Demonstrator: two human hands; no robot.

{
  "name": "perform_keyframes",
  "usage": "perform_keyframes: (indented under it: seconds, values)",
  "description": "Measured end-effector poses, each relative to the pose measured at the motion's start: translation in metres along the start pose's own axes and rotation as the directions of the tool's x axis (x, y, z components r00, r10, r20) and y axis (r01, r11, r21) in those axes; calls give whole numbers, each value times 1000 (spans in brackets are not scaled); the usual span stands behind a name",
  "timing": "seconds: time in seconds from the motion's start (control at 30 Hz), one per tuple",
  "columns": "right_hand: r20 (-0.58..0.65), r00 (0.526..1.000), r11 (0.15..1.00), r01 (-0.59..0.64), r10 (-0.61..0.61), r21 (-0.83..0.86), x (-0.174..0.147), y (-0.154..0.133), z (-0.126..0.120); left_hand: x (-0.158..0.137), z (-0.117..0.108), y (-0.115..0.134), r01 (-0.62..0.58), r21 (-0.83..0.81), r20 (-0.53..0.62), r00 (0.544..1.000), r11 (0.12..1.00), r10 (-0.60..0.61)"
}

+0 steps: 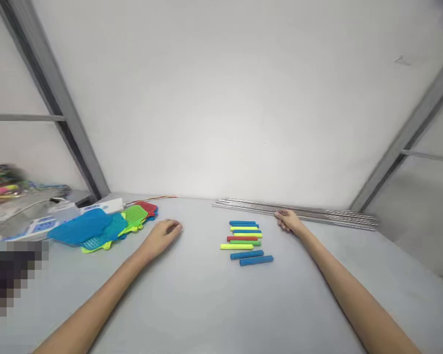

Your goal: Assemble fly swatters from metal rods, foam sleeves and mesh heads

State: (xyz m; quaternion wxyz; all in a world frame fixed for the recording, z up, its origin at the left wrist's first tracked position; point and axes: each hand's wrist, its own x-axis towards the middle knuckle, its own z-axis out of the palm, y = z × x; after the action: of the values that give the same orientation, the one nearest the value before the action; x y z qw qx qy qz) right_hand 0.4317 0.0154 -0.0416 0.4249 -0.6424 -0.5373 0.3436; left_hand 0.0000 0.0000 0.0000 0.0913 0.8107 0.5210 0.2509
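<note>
You could read no text, label, brand or number anywhere. The blue print on the white packaging [40, 225] at your left was too small and blurred to make out, and the faint marks [402, 60] high on the wall [221, 98] spelled nothing legible.

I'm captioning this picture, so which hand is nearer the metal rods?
The right hand. It is at the near side of the metal rods, though its grip is unclear. The left hand is apart from them, off to the left, beside the mesh paddles.
</note>
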Motion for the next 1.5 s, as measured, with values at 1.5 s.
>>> perform_keyframes:
  seconds: [1.5]
  values:
    - [-446, 846, 944, 329, -293, 4, -93, -25, 20, 23, 77, 103, 35, 194, -392, 919, 980, 45]
